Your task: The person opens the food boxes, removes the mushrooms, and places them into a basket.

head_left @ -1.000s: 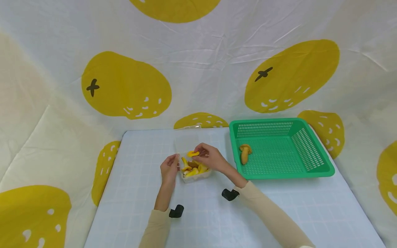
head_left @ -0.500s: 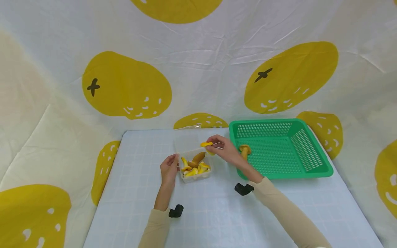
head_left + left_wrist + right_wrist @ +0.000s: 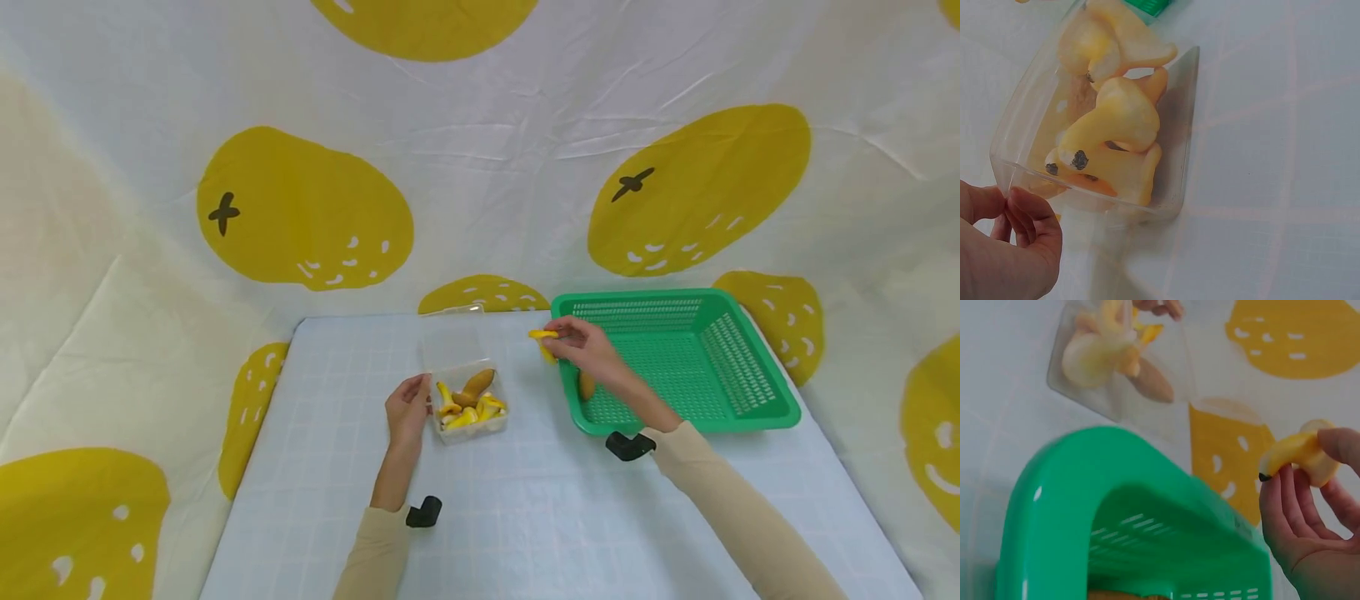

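A clear plastic box (image 3: 491, 427) with its lid (image 3: 453, 348) raised at the back holds several yellow mushrooms (image 3: 1119, 112) and a brown one (image 3: 477, 382). My left hand (image 3: 407, 412) pinches the left edge of the box between thumb and fingers. Between the thumb and fingers of my right hand (image 3: 592, 350) is a yellow mushroom (image 3: 1294, 452) with a dark stem end. That hand hangs at the left rim of a green basket (image 3: 675, 427), the mushroom just outside it. Inside the basket a brown mushroom (image 3: 587, 386) lies against the left side, partly hidden by my hand.
A light-blue checked cloth covers the table (image 3: 495, 517). Behind it hangs a white curtain (image 3: 480, 192) printed with large yellow fruit. The basket's raised wall stands between its inside and the box.
My right hand has lifted the yellow mushroom up out of the box and carried it right to the basket's rim. The left hand has stayed at the box.
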